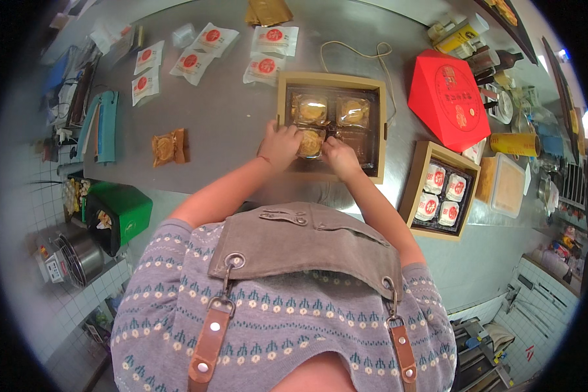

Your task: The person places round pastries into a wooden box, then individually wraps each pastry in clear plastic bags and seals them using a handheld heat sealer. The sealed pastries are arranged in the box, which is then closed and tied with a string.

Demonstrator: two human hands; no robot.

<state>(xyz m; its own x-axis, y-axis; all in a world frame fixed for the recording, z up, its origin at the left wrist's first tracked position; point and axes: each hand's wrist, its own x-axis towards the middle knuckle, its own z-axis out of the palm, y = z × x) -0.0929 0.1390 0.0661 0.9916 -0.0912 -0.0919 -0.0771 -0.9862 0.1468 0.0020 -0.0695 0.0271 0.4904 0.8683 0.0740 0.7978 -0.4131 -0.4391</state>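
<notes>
A kraft cardboard box (380,147) with a dark plastic tray lies before me on the metal table. Two clear-wrapped round pastries, one at back left (310,109) and one at back right (353,111), sit in its far compartments. Between my left hand (281,146) and my right hand (342,156) is a third clear-wrapped pastry (310,143), at the near left compartment; fingers of both hands grip its wrapper edges. The near right compartment (353,144) holds no pastry. Another wrapped pastry (165,148) lies on the table to the left.
White printed packets (273,40) and gold pouches (268,12) lie at the back. At right stand a red box (448,100), a second cardboard box (418,186) of white packets, and a plastic container (508,186). A cord (357,50) trails behind the box.
</notes>
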